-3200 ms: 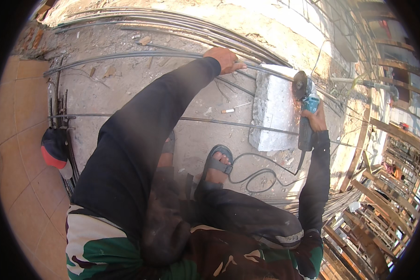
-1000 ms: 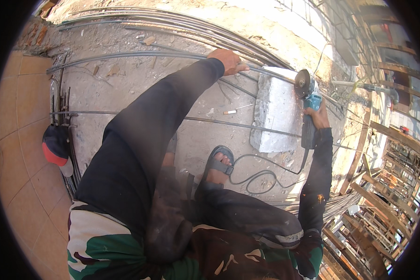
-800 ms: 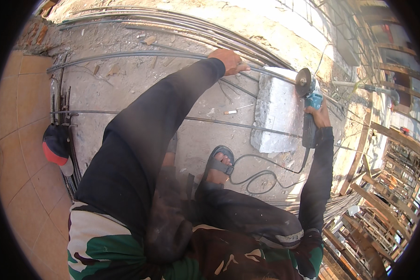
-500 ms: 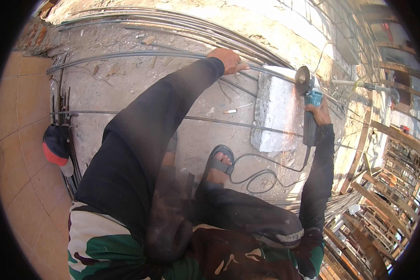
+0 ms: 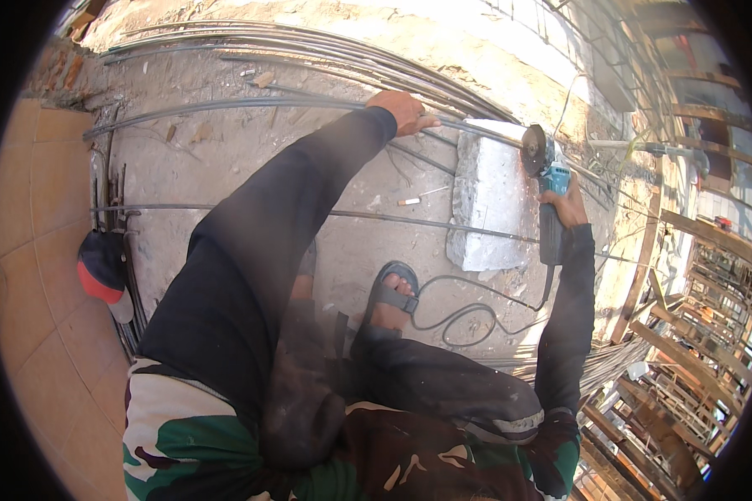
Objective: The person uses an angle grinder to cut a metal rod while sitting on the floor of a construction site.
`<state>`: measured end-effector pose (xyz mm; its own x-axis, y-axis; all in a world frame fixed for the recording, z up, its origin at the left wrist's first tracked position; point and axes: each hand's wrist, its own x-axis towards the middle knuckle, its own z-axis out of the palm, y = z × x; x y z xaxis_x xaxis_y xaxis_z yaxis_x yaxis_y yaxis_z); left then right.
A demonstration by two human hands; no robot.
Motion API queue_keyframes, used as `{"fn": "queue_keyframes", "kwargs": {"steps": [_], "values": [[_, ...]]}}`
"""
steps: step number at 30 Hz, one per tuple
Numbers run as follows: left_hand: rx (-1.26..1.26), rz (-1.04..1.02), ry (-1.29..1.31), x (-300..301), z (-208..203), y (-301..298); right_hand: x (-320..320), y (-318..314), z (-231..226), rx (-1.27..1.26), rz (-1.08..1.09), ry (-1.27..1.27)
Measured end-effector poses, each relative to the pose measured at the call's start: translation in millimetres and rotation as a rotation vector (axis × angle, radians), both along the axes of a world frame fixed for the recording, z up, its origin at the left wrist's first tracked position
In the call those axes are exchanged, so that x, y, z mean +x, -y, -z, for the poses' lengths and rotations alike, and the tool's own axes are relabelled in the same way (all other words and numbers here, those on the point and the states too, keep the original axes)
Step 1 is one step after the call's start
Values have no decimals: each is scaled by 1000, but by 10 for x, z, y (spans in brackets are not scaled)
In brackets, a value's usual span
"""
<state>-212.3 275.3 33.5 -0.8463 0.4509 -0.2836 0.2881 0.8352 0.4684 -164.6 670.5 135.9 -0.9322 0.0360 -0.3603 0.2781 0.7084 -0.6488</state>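
With fingers wrapped round it, my right hand [image 5: 570, 204] holds a teal and black angle grinder [image 5: 553, 184]. Its round disc [image 5: 534, 150] meets the steel bars beside the far right part of a pale concrete block [image 5: 493, 196]. Faint orange sparks show below the disc. Up and to the left, my left hand [image 5: 401, 112] is closed on the steel bars [image 5: 251, 103], which run from the far left across the block's far end. A single bar [image 5: 393, 219] crosses nearer to me and over the block.
A black cord [image 5: 468, 311] loops on the ground near my sandalled foot [image 5: 393, 301]. Long bars [image 5: 309, 42] lie in a bundle at the far side. A black and red cap [image 5: 102, 265] rests by bars at left, near tiles [image 5: 50, 217]. Timber [image 5: 685, 342] is stacked at right.
The grinder and my right hand have shifted slightly left, and its disc sits a little lower. My left hand still grips the bars. Fewer sparks show.
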Motion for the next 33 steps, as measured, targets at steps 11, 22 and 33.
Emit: {"fn": "queue_keyframes", "kwargs": {"steps": [11, 22, 33], "values": [[-24, 3, 7, 12, -21, 1, -99, 121, -45, -57, 40, 27], [5, -5, -2, 4, 28, 11, -171, 150, -52, -7, -15, 43], [4, -2, 15, 28, -40, 6, 311, -147, -298, -54, 240, -10]]}}
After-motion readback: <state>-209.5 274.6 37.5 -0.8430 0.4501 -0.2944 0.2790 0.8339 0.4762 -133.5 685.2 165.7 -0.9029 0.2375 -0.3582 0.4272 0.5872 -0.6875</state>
